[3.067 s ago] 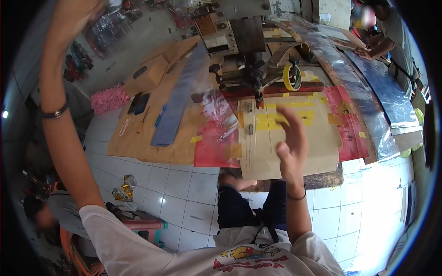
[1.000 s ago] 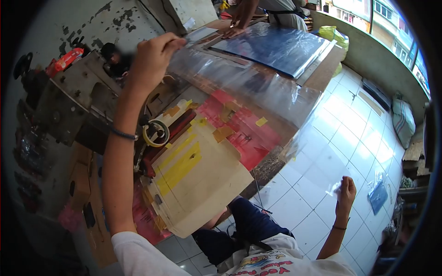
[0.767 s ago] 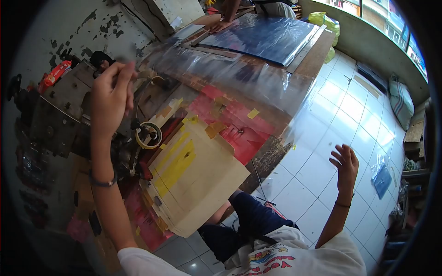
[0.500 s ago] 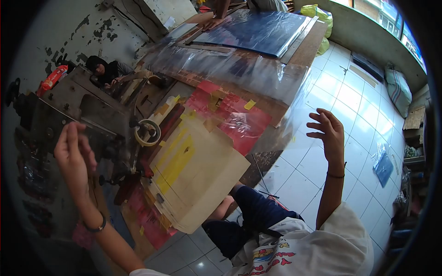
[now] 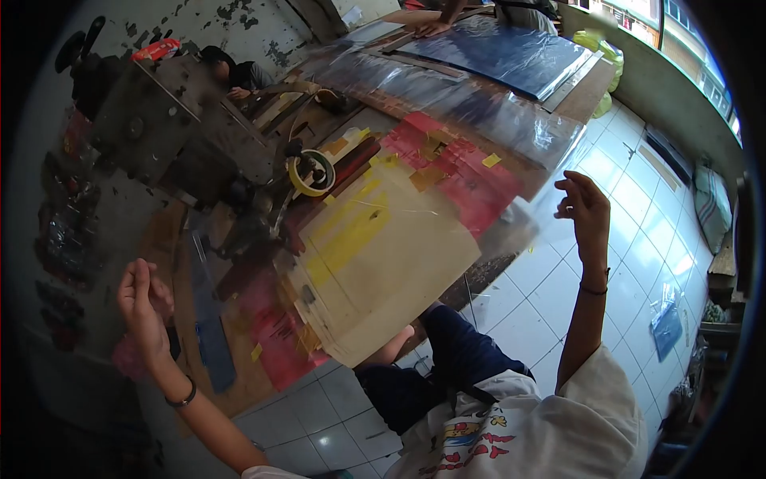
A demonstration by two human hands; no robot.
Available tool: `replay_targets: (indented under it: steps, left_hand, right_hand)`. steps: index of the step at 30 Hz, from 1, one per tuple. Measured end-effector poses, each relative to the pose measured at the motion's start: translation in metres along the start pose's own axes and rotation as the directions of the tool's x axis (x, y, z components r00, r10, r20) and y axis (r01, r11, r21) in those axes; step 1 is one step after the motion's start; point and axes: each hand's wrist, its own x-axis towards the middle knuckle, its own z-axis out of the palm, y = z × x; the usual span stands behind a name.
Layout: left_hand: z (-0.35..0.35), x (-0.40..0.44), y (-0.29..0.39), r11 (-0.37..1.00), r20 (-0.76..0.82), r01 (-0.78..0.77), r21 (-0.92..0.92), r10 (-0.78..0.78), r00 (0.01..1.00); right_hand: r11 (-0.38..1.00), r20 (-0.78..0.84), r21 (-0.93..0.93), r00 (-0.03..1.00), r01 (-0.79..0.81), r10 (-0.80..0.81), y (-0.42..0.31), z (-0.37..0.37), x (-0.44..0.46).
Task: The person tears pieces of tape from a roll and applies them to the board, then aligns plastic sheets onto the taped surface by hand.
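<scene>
My left hand (image 5: pixel 146 307) is raised at the left, its fingers loosely bent and apart from the thumb, with nothing visible in it. To the right, above the tiled floor, my right hand (image 5: pixel 588 211) is held up with half-curled fingers, also without any visible object. Between them lies a cream board (image 5: pixel 407 263) with yellow tape strips (image 5: pixel 347 231), set over a red sheet (image 5: pixel 479 180) with taped patches. Clear plastic film (image 5: pixel 511 231) looks blurred by the board's right edge, nearest my right hand. A dark metal machine (image 5: pixel 175 128) with a handwheel (image 5: pixel 311 173) stands beyond the board.
Blue plastic-covered sheets (image 5: pixel 511 52) lie on the far table, where another person's hand (image 5: pixel 432 29) rests. A second person (image 5: pixel 239 76) is behind the machine. White floor tiles (image 5: pixel 550 319) run along the right, with a sack (image 5: pixel 710 203) by the wall.
The view has swung, so the machine and board appear further right. My left hand sits lower in the picture; the fingers of my right hand are more curled.
</scene>
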Motion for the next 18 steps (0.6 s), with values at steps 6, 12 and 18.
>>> replay_targets:
  steps: [6, 12, 18]
  left_hand:
    - [-0.024, -0.008, -0.022, 0.993, 0.065, 0.092, -0.079, -0.087, 0.994]
    - [-0.016, -0.020, -0.033, 0.965, 0.222, 0.229, -0.126, -0.198, 0.955]
    - [0.011, -0.030, -0.033, 0.949, 0.362, 0.288, -0.128, -0.225, 0.904]
  right_hand:
    - [0.978, 0.146, 0.203, 0.989, -0.043, 0.013, -0.022, -0.004, 0.000]
    - [0.983, 0.154, 0.163, 0.987, -0.079, 0.054, -0.027, -0.014, -0.002]
    - [0.990, 0.052, 0.142, 0.998, 0.018, -0.026, -0.062, 0.021, -0.024]
